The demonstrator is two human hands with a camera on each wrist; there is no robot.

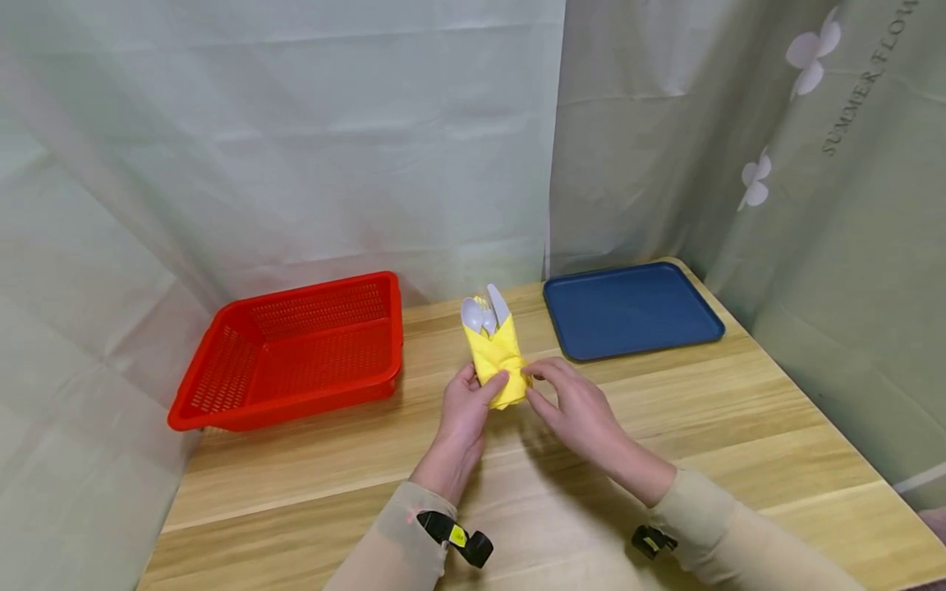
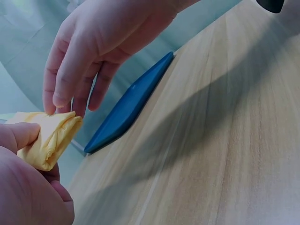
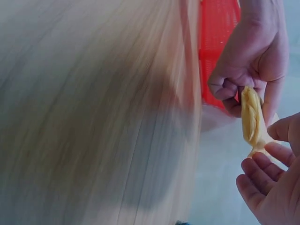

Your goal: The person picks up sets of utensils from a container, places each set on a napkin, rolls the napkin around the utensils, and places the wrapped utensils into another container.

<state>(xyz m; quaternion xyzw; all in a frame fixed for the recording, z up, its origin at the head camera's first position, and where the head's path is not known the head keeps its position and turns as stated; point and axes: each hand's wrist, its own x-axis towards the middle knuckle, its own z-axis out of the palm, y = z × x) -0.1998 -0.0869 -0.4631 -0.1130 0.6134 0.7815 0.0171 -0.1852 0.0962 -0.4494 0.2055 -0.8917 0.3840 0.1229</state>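
A folded yellow napkin [image 1: 497,355] is wrapped around light purple cutlery: a spoon [image 1: 471,313], a fork [image 1: 488,318] and a knife [image 1: 498,304], their upper ends sticking out of the top. My left hand [image 1: 467,404] grips the lower left of the bundle, thumb across its front and fingers behind. At the right edge, my right hand [image 1: 580,408] pinches a bit of the napkin between thumb and index finger. Its other fingers are loosely spread in the right wrist view. The bundle is held above the wooden table [image 1: 591,525], and the cutlery's lower ends are hidden inside the napkin.
On the left of the table stands a red perforated basket [image 1: 296,404]. A blue tray [image 1: 634,312] lies at the back right, near the table's edge. Pale curtains [image 1: 332,148] hang behind and along both sides.
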